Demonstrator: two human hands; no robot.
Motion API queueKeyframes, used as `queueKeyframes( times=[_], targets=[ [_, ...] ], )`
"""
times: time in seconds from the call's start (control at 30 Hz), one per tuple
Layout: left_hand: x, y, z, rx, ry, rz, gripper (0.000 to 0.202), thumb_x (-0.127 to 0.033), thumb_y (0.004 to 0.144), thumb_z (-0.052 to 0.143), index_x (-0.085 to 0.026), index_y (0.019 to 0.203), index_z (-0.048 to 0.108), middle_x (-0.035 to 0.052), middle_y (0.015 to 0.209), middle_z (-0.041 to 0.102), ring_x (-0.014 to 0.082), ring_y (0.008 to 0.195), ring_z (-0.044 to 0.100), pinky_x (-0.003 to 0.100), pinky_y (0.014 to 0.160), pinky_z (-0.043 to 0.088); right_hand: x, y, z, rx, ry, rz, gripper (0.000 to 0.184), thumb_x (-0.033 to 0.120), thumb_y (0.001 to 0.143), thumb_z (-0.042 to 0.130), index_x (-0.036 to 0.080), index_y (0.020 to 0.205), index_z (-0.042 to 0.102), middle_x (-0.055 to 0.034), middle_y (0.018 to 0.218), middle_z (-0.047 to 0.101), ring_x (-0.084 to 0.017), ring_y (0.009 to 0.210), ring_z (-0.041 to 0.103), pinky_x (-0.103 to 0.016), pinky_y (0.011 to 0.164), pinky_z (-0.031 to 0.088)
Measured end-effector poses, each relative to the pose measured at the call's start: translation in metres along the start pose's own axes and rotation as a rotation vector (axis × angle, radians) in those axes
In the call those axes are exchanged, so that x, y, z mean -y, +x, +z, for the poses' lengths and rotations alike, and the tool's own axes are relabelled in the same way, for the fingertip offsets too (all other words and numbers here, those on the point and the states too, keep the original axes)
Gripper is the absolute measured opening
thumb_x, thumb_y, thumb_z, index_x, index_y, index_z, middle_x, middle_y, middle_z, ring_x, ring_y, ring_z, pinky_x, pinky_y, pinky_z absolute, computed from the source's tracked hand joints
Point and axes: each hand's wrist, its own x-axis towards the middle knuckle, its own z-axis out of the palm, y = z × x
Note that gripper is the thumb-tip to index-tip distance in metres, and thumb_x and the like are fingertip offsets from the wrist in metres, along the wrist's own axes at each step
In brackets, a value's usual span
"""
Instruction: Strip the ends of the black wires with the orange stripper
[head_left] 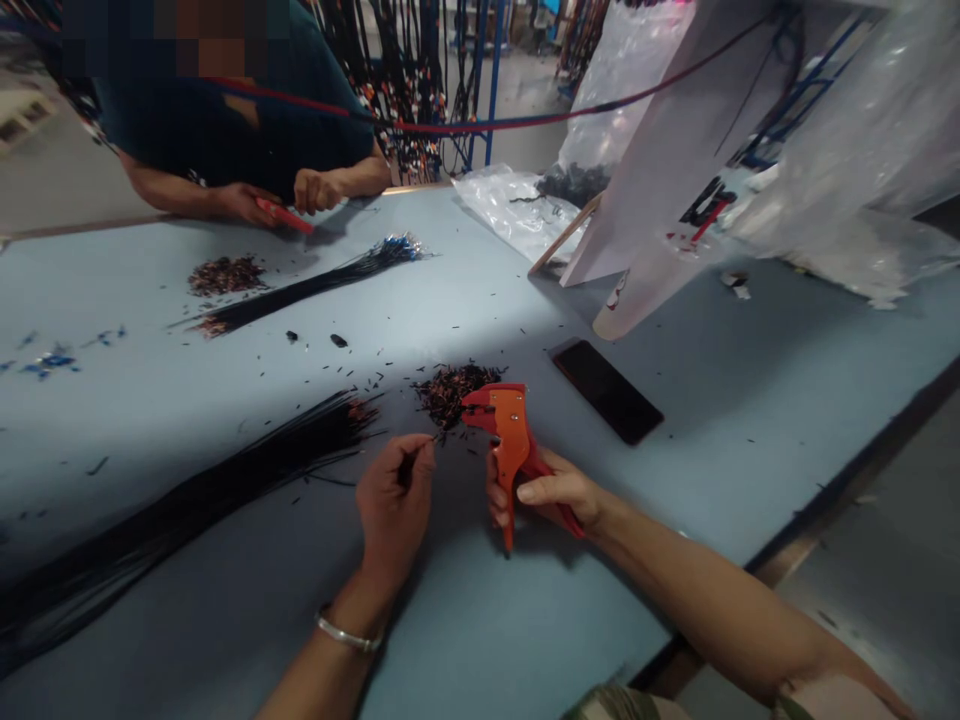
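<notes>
My right hand (pixel 551 490) is wrapped around the handles of an orange and red wire stripper (pixel 512 430), whose jaws point left. Just left of those jaws, my left hand (pixel 396 490) is closed in a pinch, with the tip of a thin wire (pixel 434 438) showing at its fingertips. Most of that wire is hidden by the hand. Behind the stripper lies a heap of short black and copper-coloured scraps (pixel 448 392). A long bundle of black wires (pixel 247 485) with copper-coloured ends stretches across the table to the left of my left hand.
A phone (pixel 609 390) lies right of the stripper. Across the table (pixel 465 300), a co-worker's hands (pixel 319 190) hold a red tool (pixel 285 214) near another wire bundle (pixel 315 285) and scrap pile (pixel 225 275). A white leaning panel (pixel 637 150) and plastic bags (pixel 840 190) stand at right.
</notes>
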Motion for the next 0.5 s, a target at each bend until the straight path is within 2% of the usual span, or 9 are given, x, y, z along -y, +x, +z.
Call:
queueKeyframes(
  times=[0.27, 0.5],
  targets=[
    [-0.0027, -0.0007, 0.0005, -0.018, 0.015, 0.019, 0.015, -0.027, 0.083, 0.059, -0.017, 0.076, 0.068, -0.0024, 0.061, 0.063, 0.0092, 0.053, 0.051, 0.019, 0.052, 0.042, -0.0082, 0.0018, -0.0073, 0.025, -0.024, -0.011, 0.037, 0.032, 0.073, 0.076, 0.014, 0.1, 0.059, -0.0029, 0.081, 0.061, -0.017, 0.073, 0.063, -0.033, 0.069, 0.052],
    [-0.0038, -0.0022, 0.0012, 0.002, 0.017, 0.091, 0.015, -0.026, 0.084, 0.061, -0.018, 0.076, 0.07, -0.0032, 0.061, 0.065, 0.0082, 0.051, 0.054, 0.017, 0.052, 0.042, -0.0058, 0.0009, -0.0043, 0.001, -0.027, -0.008, 0.036, 0.032, 0.073, 0.076, 0.015, 0.1, 0.059, -0.0034, 0.083, 0.062, -0.017, 0.074, 0.064, -0.031, 0.067, 0.052]
  ],
)
